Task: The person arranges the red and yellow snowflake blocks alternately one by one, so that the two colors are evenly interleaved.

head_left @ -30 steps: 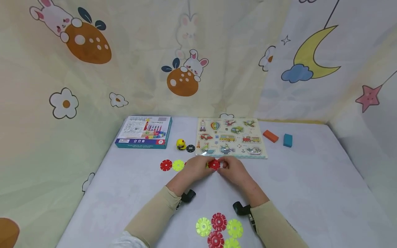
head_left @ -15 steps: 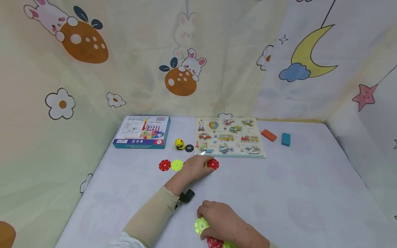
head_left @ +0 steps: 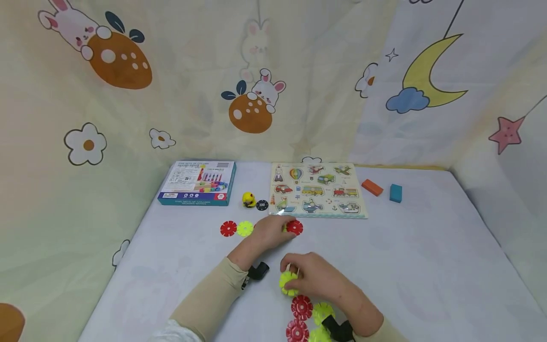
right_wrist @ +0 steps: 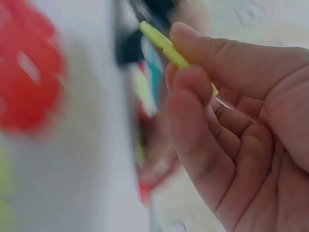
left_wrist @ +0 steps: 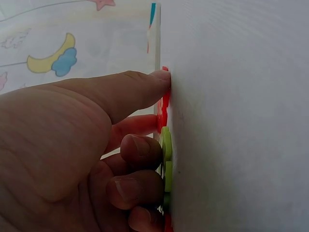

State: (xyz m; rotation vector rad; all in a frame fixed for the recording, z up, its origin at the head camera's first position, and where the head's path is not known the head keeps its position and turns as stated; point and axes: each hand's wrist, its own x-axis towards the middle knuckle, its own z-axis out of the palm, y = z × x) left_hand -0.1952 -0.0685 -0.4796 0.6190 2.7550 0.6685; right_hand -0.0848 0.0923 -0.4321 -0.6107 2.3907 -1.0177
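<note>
Several set, several to go, by my reckoning

From the head view, I see a row of flat, petal-rimmed discs lying across the white worktop (head_left: 427,266). A glossy red plastic-looking disc (head_left: 228,228) starts it on the left, a lime-yellow plastic-looking disc (head_left: 245,228) comes next, and an end red disc (head_left: 295,227) closes it on the right. The left hand (head_left: 268,233) covers the middle, so I can't count the whole row; the colours seem to alternate. Nearer the wearer, the right hand (head_left: 318,273) holds a lime-yellow notched disc (head_left: 284,279) above the worktop, not yet in the row. Below it lie two loose red discs (head_left: 301,308) and two loose lime-yellow discs (head_left: 323,310), so I'd judge five pieces left at least, counting the held one.

Over at the left wrist, thumb and forefinger grip the end red disc by its rim, the other fingers curled against lime edges next to it. Whether the pieces interlock, I cannot tell.

Round at the right wrist, thumb and fingertip pinch the lime-yellow notched disc, seen edge-on, with blurred red off to the side.
</note>
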